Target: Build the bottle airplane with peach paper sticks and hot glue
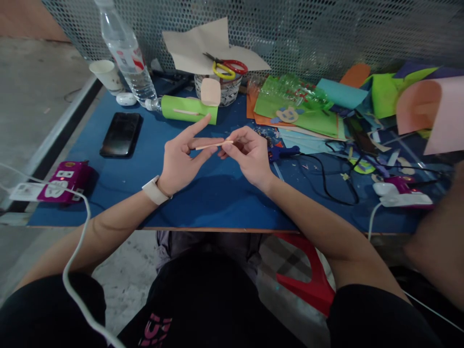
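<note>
My left hand [185,157], with a white band at the wrist, has its thumb and fingers closed on a thin pale strip [210,146], index finger raised. At the strip's right end my right hand [248,152] pinches it between thumb and fingers. Whether the strip is paper or wood I cannot tell. Just beyond lies a bottle wrapped in green paper [181,109], on its side, with a similar pale strip on it and a rounded beige piece [210,92] at its right end. A blue glue gun [284,152] rests right of my right hand.
A water bottle [126,58], paper cup [107,76] and phone [121,135] stand or lie at left, near a purple power socket [67,181] with a white cable. Scissors [226,67] lie atop a basket [228,92]. Coloured paper [264,104] and scraps cover the right; a person's arm shows there.
</note>
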A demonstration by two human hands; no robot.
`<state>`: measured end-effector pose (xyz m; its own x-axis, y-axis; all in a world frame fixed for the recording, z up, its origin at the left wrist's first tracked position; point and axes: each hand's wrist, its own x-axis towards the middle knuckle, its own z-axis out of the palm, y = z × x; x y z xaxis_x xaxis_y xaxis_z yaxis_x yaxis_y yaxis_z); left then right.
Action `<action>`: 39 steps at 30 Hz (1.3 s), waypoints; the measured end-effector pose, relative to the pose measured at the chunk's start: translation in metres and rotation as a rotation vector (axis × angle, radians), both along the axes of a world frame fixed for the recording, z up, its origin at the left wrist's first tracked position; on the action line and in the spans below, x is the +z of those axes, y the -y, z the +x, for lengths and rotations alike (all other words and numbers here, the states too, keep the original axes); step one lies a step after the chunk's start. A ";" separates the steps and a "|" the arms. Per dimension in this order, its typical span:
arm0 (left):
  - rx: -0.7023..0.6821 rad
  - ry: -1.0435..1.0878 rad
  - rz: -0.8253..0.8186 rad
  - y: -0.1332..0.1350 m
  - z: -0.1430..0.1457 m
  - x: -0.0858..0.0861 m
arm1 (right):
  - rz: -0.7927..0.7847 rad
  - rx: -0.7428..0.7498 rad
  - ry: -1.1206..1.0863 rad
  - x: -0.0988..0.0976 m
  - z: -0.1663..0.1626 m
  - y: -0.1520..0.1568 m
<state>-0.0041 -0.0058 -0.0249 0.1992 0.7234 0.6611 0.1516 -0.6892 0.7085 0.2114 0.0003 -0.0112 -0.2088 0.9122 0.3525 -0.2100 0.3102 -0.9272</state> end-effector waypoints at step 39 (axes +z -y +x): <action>0.001 0.074 -0.118 0.004 0.006 0.004 | 0.679 -0.250 0.518 -0.001 0.029 -0.013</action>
